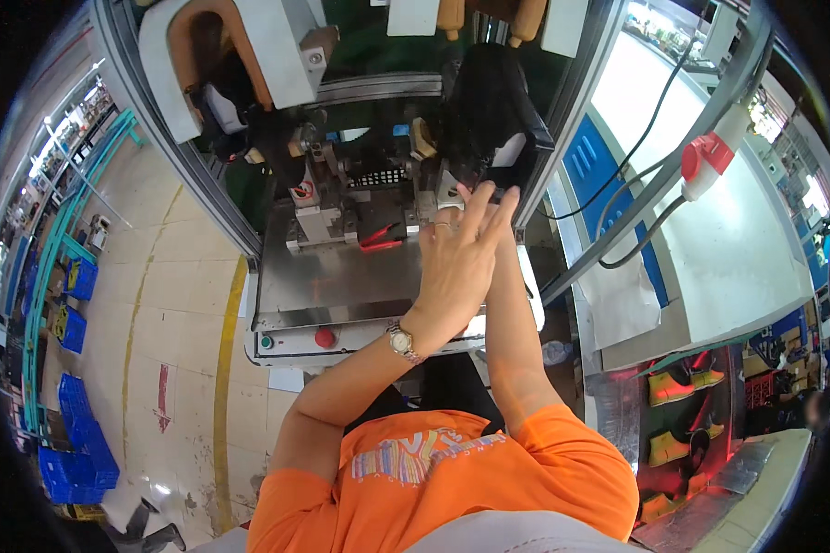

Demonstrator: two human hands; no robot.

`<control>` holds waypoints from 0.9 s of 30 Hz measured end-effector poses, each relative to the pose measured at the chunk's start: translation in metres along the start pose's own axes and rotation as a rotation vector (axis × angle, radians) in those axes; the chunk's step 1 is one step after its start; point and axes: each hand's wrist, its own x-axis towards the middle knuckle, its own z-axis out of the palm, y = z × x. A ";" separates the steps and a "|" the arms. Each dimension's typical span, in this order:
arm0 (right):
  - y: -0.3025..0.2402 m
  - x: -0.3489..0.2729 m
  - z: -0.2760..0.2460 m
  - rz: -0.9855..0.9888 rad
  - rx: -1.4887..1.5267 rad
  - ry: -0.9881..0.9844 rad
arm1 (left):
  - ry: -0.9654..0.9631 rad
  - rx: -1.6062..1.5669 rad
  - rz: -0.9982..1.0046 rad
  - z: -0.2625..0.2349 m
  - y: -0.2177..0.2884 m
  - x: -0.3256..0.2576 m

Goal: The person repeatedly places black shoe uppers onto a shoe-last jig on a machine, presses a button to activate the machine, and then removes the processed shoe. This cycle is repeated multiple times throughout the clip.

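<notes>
My left hand [456, 263], with a watch at its wrist, reaches to the right side of the machine with fingers stretched out and apart. It crosses over my right hand [504, 226], most of which it hides, so the right fingers cannot be made out. Just beyond the fingertips is a black shoe upper [489, 115] with a pale patch, set on the right-hand station; whether the fingers touch it is unclear. Another black upper [226, 106] sits at the left station inside a tan-lined clamp [177, 41]. A red-handled cutting tool [378, 241] lies on the metal bed [327, 281].
On the machine's front panel are a red button [325, 337] and a green button [266, 342]. Metal posts frame both sides. A white worktable [738, 249] stands right, with a red plug [705, 158] and hanging cables. Yellow shoes [669, 389] sit on a lower rack. Blue crates [78, 452] stand left.
</notes>
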 end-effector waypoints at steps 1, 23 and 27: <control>0.001 -0.001 -0.002 -0.004 0.003 0.013 | -0.013 -0.004 -0.010 -0.001 0.000 -0.001; 0.005 0.019 -0.005 0.010 0.072 0.008 | -0.087 -0.020 -0.005 -0.001 -0.003 -0.002; -0.004 0.029 -0.022 0.018 0.048 -0.102 | -0.099 -0.377 -0.004 -0.005 0.000 0.004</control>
